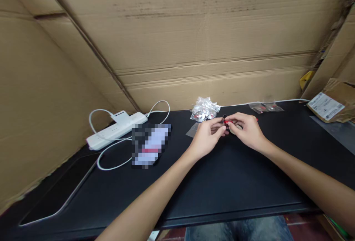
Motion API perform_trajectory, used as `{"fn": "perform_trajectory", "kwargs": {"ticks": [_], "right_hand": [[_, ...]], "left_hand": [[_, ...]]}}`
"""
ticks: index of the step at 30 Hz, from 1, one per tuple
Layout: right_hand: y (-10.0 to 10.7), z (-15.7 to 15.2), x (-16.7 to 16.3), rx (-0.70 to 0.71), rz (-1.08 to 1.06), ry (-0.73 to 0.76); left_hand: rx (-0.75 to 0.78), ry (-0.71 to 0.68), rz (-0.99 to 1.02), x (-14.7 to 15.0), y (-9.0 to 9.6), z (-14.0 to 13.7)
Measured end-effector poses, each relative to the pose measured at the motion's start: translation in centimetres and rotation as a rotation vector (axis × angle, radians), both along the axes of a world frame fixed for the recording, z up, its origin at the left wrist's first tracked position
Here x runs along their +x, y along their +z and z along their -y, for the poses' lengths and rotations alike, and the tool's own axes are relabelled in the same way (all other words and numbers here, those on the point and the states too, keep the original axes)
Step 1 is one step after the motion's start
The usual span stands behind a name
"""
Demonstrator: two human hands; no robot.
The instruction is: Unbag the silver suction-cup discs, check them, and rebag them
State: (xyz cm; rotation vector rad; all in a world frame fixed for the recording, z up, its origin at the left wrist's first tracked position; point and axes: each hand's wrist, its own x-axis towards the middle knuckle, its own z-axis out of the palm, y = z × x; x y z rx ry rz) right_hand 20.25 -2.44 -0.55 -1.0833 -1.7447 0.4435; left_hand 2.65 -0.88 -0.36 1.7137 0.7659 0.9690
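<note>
My left hand and my right hand meet above the black tabletop, fingertips close together. Between them is a small ring, pinched by my left thumb and fingers. My right thumb and fingers grip a thin red piece that reaches the ring; a bit of red also shows beyond the right knuckles. Partly behind the right fingers is a pale round disc; how it joins the red piece is hidden. A flat clear plastic bag lies beside my left hand.
Behind my hands sits a pile of shiny clear packets; more packets lie farther right. At left are a white power strip, looping cables, a pixelated item and a dark flat panel. A labelled cardboard box stands right; cardboard walls surround the table.
</note>
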Motion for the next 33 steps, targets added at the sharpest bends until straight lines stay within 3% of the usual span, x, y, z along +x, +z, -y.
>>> {"fn": "perform_trajectory", "kwargs": {"ticks": [8,18,23,33], "right_hand": [[0.0,0.4,-0.3,0.143,0.116,-0.066],[-0.7,-0.9,-0.1,-0.168,-0.366,0.106],[-0.3,-0.8,-0.1,-0.181,-0.396,0.116],[-0.3,-0.2,-0.8,-0.137,-0.277,0.168]], "left_hand": [[0.037,-0.020,0.019,0.1,-0.3,0.2],[-0.115,-0.023,0.169,0.2,0.3,-0.1],[-0.167,-0.005,0.240,0.2,0.4,-0.1],[-0.022,0.125,0.118,-0.1,-0.1,-0.7]]}}
